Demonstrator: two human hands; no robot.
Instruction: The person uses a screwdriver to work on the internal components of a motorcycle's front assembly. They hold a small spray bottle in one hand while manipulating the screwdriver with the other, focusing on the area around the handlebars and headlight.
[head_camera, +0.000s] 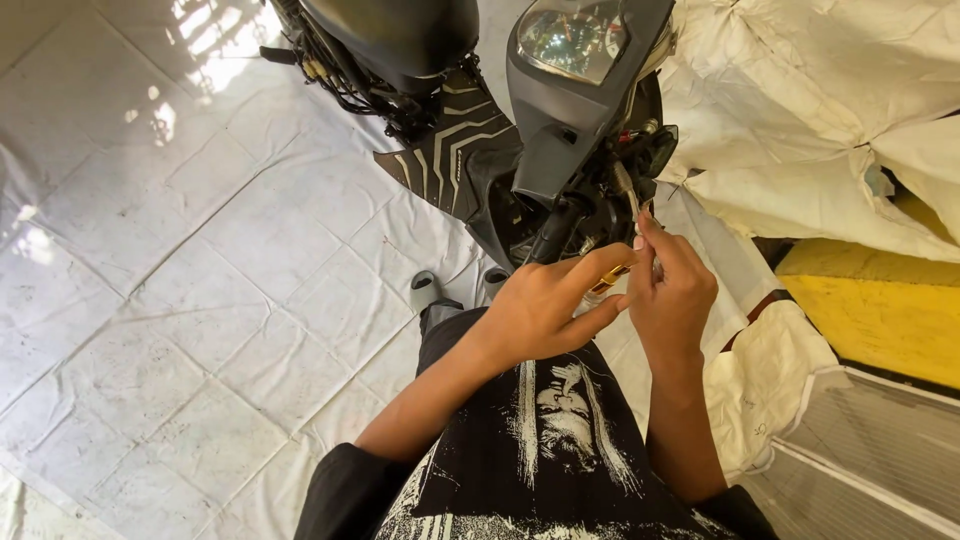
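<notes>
I stand beside a black scooter (470, 150) with its front panel off, so wires and cables show under the headlight (575, 35). My left hand (545, 305) grips a small gold and orange metal part (606, 279), pinched between thumb and fingers. My right hand (668, 290) is raised beside it, fingertips closed on a thin silver rod or cable end (630, 200) that sticks out of the scooter's steering area. Both hands touch near the black handlebar grip (550, 240).
A creased white tarp (200, 270) covers the floor to the left. Crumpled white sheeting (820, 120) lies to the right, over a yellow block (880, 310). A grey ribbed mat (880, 450) sits at lower right. My grey shoes (425, 290) stand by the footboard.
</notes>
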